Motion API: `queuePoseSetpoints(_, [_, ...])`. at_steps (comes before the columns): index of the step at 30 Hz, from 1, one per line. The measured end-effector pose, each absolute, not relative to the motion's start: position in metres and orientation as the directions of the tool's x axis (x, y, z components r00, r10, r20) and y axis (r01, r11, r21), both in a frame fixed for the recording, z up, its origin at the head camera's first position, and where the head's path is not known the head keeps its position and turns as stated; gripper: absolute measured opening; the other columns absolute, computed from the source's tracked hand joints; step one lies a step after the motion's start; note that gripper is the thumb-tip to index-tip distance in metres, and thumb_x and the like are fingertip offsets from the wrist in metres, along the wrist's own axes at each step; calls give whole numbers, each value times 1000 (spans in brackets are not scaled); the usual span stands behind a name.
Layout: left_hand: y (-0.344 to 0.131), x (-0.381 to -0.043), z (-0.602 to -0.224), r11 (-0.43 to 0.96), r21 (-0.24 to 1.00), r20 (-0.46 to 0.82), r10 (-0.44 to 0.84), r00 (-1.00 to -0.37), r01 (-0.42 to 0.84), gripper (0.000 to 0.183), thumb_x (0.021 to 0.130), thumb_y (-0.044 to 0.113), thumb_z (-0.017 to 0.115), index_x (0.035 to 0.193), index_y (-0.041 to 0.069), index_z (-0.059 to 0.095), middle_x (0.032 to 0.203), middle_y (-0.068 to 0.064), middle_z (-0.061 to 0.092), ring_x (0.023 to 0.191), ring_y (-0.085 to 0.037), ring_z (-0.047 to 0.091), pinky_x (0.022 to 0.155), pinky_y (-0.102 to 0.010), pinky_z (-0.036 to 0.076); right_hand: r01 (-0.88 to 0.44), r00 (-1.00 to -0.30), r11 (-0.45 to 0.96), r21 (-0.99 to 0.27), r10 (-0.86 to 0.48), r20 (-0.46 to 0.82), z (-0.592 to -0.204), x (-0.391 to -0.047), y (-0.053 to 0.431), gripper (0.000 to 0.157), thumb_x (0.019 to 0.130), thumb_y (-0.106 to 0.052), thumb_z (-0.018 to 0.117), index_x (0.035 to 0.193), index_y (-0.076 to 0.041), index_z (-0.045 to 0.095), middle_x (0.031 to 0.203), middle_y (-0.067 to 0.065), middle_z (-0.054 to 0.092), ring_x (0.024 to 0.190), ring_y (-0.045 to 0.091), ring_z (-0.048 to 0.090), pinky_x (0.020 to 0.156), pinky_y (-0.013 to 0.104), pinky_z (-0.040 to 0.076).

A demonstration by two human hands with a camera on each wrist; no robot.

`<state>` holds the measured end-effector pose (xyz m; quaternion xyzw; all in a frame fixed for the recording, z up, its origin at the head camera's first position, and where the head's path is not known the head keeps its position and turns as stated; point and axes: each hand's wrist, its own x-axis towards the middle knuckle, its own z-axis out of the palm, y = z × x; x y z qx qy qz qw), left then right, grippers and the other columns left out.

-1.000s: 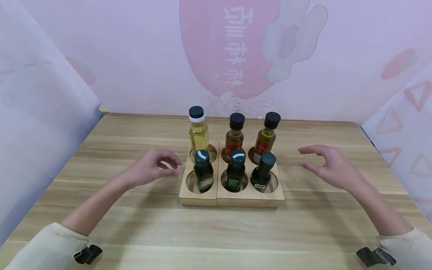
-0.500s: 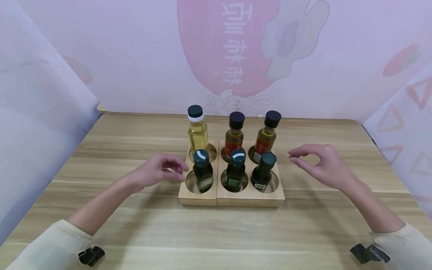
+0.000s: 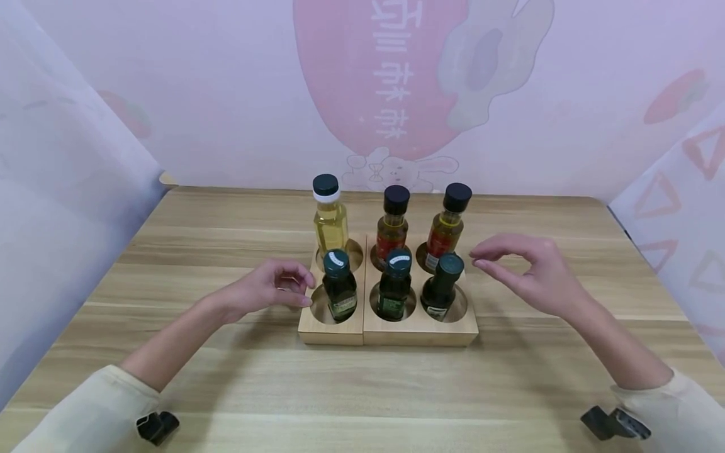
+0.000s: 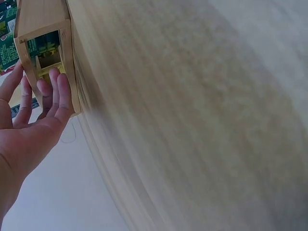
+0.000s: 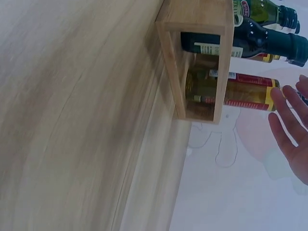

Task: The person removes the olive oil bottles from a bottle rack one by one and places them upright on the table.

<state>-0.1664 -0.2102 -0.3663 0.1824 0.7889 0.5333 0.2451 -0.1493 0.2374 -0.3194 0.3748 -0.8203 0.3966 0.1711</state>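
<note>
A light wooden bottle rack (image 3: 420, 338) with round holes stands on the table, a seam dividing its narrow left part from the wider right part. My left hand (image 3: 272, 290) is at the rack's left side, fingers loosely bent; in the left wrist view the fingertips (image 4: 54, 74) lie right at the open end of the rack. My right hand (image 3: 532, 272), empty, hovers right of the rack, thumb and forefinger close together. Nearest to it are a dark green bottle (image 3: 438, 292) leaning in its hole and a red-labelled oil bottle (image 3: 444, 234).
At the rack's back left rises a pale yellow bottle (image 3: 331, 229) with a dark cap. Another red-labelled bottle (image 3: 392, 231) stands beside it. Two dark green bottles fill the front, one left (image 3: 342, 299), one middle (image 3: 393, 296). A printed backdrop (image 3: 226, 94) rises behind the table.
My left hand has moved right, up to the rack's left side. My right hand has come leftward toward the rack, its thumb and forefinger drawing closer together. The bottles have stayed in place.
</note>
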Motion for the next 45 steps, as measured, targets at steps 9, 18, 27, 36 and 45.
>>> queuePoseSetpoints(9, [-211,-170,-370,318,946,-241,573,-783,-58,30,89,0,78,112,-9,60,102,-12,58,93,-22,59,79,-29,57,-670,-713,241,-702,-471,519,-318,-148,224,34,82,20,73,113,5,73,109,3,76,97,13,71,82,22,59])
queuePoseSetpoints(18, [-211,-172,-370,312,946,-264,571,-777,-91,30,89,0,77,112,-9,59,100,-11,58,90,-20,60,79,-32,58,-550,-768,174,-817,-490,413,-323,-149,217,40,80,19,78,117,8,71,111,1,75,95,13,71,83,25,59])
queuePoseSetpoints(27, [-211,-172,-369,304,948,-263,576,-774,-97,28,89,-1,77,110,-7,60,99,-9,58,90,-19,60,78,-33,58,-436,-818,109,-893,-461,343,-327,-148,212,38,79,17,80,115,16,68,109,-1,76,94,14,74,85,27,60])
queuePoseSetpoints(36, [-212,-172,-370,301,950,-255,580,-774,-88,28,89,-1,77,110,-6,60,98,-8,59,89,-18,59,78,-33,59,-365,-854,41,-930,-413,317,-331,-145,208,35,80,12,82,114,11,73,107,-2,78,90,14,77,79,30,61])
queuePoseSetpoints(45, [-212,-172,-371,300,951,-250,582,-773,-82,28,90,0,77,111,-7,59,97,-9,58,89,-19,59,78,-33,59,-354,-871,62,-933,-385,305,-327,-142,206,33,80,11,83,113,11,74,105,-2,79,87,13,77,78,30,61])
